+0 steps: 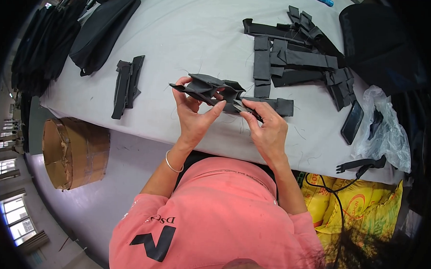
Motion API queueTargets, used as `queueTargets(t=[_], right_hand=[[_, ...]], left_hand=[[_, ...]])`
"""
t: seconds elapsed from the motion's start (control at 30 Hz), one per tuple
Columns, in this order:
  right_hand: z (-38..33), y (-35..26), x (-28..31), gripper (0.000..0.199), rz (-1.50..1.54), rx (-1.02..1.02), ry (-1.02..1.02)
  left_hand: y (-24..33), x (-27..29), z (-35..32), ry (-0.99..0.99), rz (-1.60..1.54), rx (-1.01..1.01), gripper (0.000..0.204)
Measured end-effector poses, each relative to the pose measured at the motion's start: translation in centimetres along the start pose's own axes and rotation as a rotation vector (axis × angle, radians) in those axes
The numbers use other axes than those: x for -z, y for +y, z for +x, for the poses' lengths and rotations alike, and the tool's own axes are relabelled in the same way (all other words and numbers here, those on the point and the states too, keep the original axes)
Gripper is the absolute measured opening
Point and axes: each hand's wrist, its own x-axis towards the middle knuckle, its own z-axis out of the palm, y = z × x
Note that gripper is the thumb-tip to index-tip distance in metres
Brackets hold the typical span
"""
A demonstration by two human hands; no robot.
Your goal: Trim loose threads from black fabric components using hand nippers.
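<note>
A folded black fabric piece (pixel 210 88) sits just above the middle of the frame, lifted off the grey table (pixel 190 34) between both hands. The left hand (pixel 193 115) grasps it from below, thumb and fingers pinched on its left and middle folds. The right hand (pixel 268 129) is closed around a small pair of metal snips (pixel 247 109), whose tips meet the right end of the fabric piece. A thin bangle (pixel 172 164) circles the left wrist.

Just right of the hands, a flat black strap (pixel 278 105) lies on the table, touching the held piece. Further to the upper right a loose heap of similar black strips (pixel 299 59) spreads over the cloth. At the left of centre a smaller stack of black pieces (pixel 127 84) lies apart, and in the upper left a long black padded shape (pixel 103 31) rests near the table edge.

At the right, a dark phone (pixel 352 121) lies beside a crumpled clear plastic bag (pixel 386 126). A yellow sack (pixel 360 206) stands in the lower right under the table edge, and a cardboard drum (pixel 72 151) stands on the floor at the left. The person's pink shirt (pixel 217 220) fills the lower middle.
</note>
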Motion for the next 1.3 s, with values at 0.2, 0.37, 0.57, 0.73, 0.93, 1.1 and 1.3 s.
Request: queueTargets(t=[0.2, 0.37, 0.57, 0.73, 0.93, 1.1, 1.3], right_hand=[[0.4, 0.0, 0.0, 0.016, -0.093, 0.021, -0.021], [0.9, -0.2, 0.4, 0.013, -0.137, -0.026, -0.071], [1.4, 0.4, 0.3, 0.01, -0.127, -0.06, -0.09], [1.9, 1.3, 0.3, 0.011, -0.076, -0.094, -0.121], [2.4, 1.7, 0.0, 0.015, -0.045, -0.134, -0.173], [3.0, 2.0, 0.0, 0.02, -0.061, -0.151, -0.227], [3.3, 2.4, 0.4, 0.022, -0.045, -0.134, -0.24]], left_hand=[[0.0, -0.4, -0.1, 0.019, 0.031, -0.062, 0.076], [-0.8, -0.2, -0.3, 0.018, 0.137, -0.031, 0.077], [-1.4, -0.5, -0.3, 0.01, 0.178, -0.039, 0.076], [-1.4, -0.8, 0.0, -0.002, 0.191, -0.045, 0.076], [-1.7, -0.6, 0.6, 0.049, 0.167, 0.04, 0.074], [-2.0, -0.6, 0.9, 0.066, 0.192, 0.116, 0.073], [-2.5, -0.4, 1.6, 0.032, 0.22, 0.091, 0.076]])
